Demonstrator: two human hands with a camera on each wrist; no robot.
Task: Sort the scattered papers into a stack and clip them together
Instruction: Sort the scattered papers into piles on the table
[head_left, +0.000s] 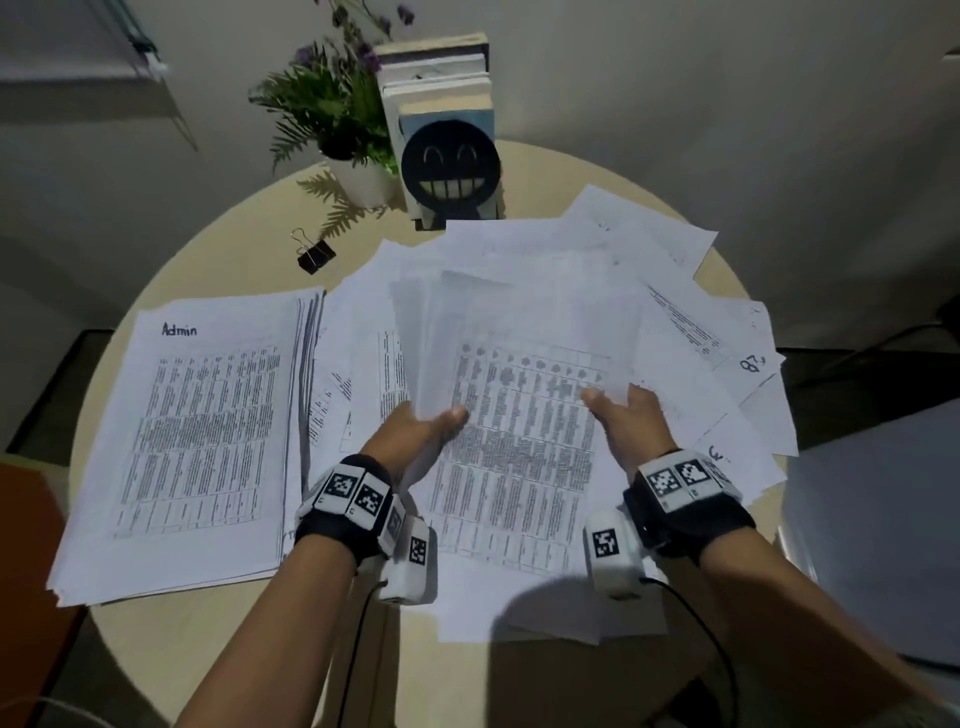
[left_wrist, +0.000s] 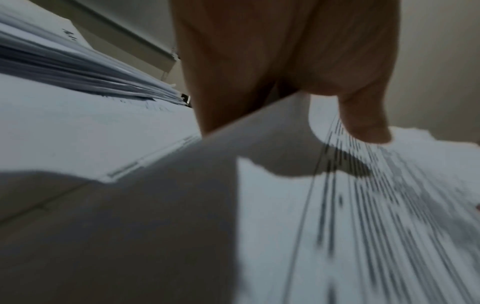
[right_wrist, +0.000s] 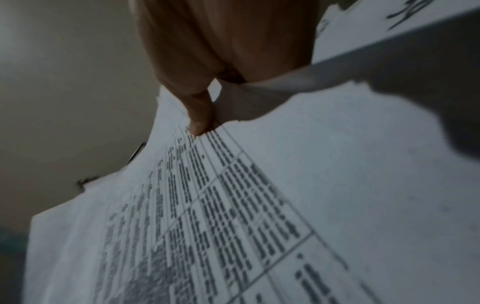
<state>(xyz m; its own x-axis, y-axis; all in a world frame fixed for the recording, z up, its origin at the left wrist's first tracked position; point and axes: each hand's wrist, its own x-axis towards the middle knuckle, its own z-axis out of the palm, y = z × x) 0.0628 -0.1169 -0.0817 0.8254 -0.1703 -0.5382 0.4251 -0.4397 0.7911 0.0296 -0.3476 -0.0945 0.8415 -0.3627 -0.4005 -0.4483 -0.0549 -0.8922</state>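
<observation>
I hold a sheaf of printed table sheets (head_left: 519, 415) over the middle of the round table (head_left: 234, 249), its far end raised. My left hand (head_left: 431, 423) pinches the sheaf's left edge with the thumb on top, and my right hand (head_left: 621, 408) pinches the right edge the same way. The left wrist view shows my left thumb (left_wrist: 363, 123) lying on the printed sheet (left_wrist: 337, 226). The right thumb (right_wrist: 200, 115) presses the page (right_wrist: 259, 205) in the right wrist view. A neat stack headed "Admin" (head_left: 208, 426) lies to the left. A black binder clip (head_left: 314, 253) sits beyond it.
Loose sheets (head_left: 691, 332) fan out under and to the right of the held sheaf, some overhanging the table's right edge. At the back stand a potted plant (head_left: 337, 119), upright books (head_left: 441, 93) and a black smiley bookend (head_left: 451, 169). Bare tabletop shows near me.
</observation>
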